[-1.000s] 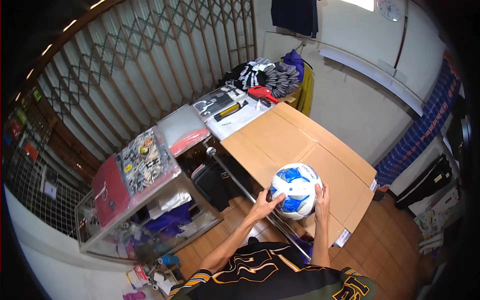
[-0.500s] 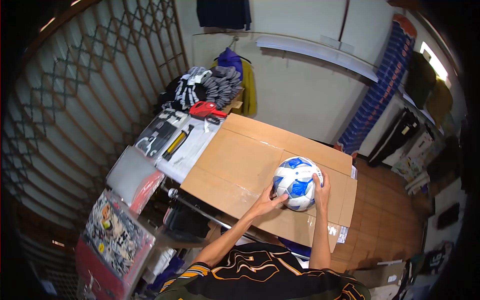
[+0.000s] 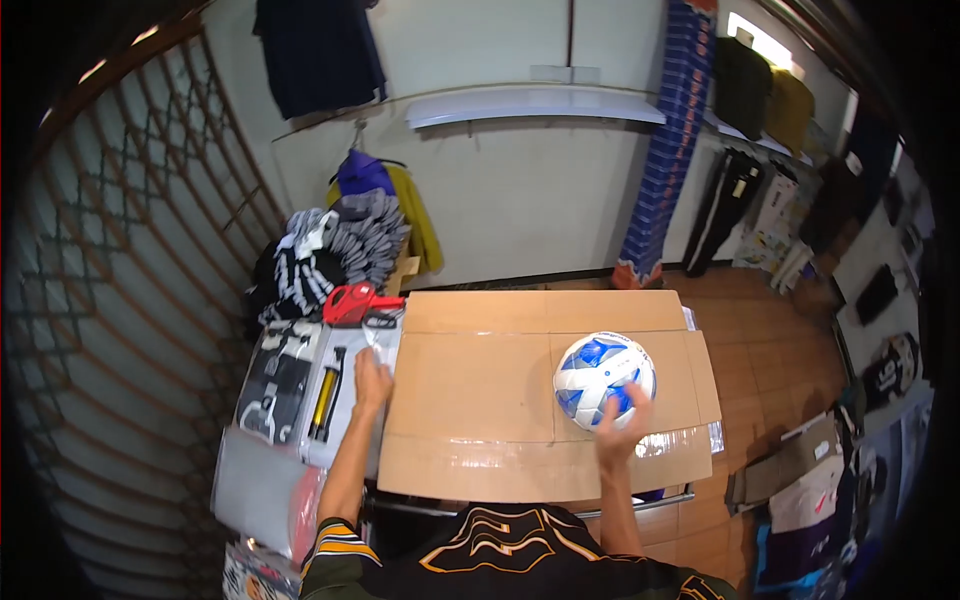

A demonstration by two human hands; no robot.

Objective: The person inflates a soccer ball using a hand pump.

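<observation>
Pale walls and a folding metal gate [image 3: 150,250] enclose this corner, with a dark garment [image 3: 318,55] hung high and a white shelf [image 3: 535,107] along the wall. Creased brown cardboard [image 3: 470,390] covers much of the tabletop, its near edge just ahead of the person's black shirt [image 3: 500,545]. On its right half, about midway between the far and near edges, sits a ball [image 3: 585,385] in white, blue and grey. The right hand [image 3: 625,420] is at the ball's near right side, thumb and fingers spread apart; it is blurred, so whether it touches the ball cannot be told. Well apart from the ball, the left hand [image 3: 373,382] is over the left edge of the cardboard, beside white packaging [image 3: 346,390]. Its fingers are bent, and whether they pinch anything cannot be seen. Beyond them, near the cardboard's far left corner, lies a red tool [image 3: 350,303]. Left of the hand, a black-and-yellow hand pump [image 3: 324,400] lies on the packaging. Behind the red tool, a heap of grey, black and white fabric [image 3: 340,240] stands beside purple [image 3: 365,175] and mustard garments [image 3: 415,215].
</observation>
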